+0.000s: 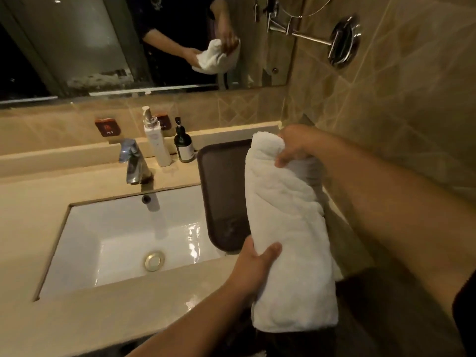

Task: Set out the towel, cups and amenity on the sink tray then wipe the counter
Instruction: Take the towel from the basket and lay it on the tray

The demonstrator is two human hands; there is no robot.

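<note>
A rolled white towel (286,215) hangs lengthwise between both my hands, above the right part of a dark brown tray (219,181) that lies on the beige counter (31,207) to the right of the sink. My right hand (296,148) grips the towel's far end. My left hand (255,261) holds its near part from the left side. The towel hides the tray's right half. No cups or amenity items are in view.
A white basin (123,233) with a chrome tap (134,161) is sunk into the counter on the left. A white pump bottle (155,140) and a dark pump bottle (183,145) stand behind the tray's far left corner. A tiled wall with a round mirror (343,42) rises on the right.
</note>
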